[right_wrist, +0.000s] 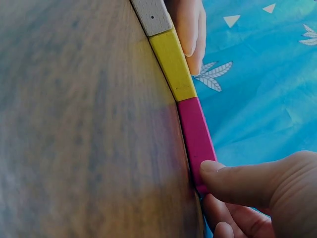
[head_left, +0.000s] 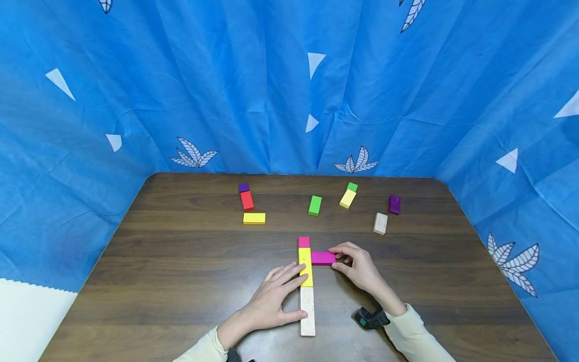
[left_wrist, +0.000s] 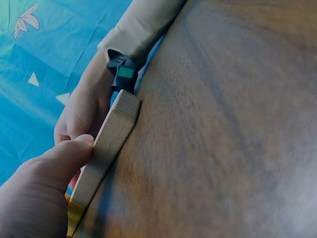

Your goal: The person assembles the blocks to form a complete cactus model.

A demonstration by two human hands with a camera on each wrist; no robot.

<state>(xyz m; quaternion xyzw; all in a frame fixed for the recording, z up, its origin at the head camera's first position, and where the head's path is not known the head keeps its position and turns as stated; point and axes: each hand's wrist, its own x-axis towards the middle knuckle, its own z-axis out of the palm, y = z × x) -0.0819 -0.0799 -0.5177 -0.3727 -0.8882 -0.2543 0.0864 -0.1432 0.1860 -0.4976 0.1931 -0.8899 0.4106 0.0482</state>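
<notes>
A row of blocks lies in line on the table: a small pink block (head_left: 304,242) at the far end, a yellow block (head_left: 306,274) in the middle, and a pale wooden block (head_left: 307,317) nearest. My left hand (head_left: 273,297) rests its extended fingertips on the yellow block, its thumb touching the wooden block's edge. Sideways from the yellow block's right side lies a magenta block (head_left: 323,258), its inner end against the yellow one. My right hand (head_left: 360,266) pinches the magenta block's outer end between thumb and fingers; the right wrist view shows the thumb (right_wrist: 237,178) on it.
Farther back are a purple block (head_left: 244,187), red block (head_left: 247,201), yellow block (head_left: 254,218), green block (head_left: 314,205), pale yellow block (head_left: 347,198) touching a small green one, dark purple block (head_left: 395,205) and whitish block (head_left: 380,223). A blue curtain (head_left: 289,90) surrounds the table.
</notes>
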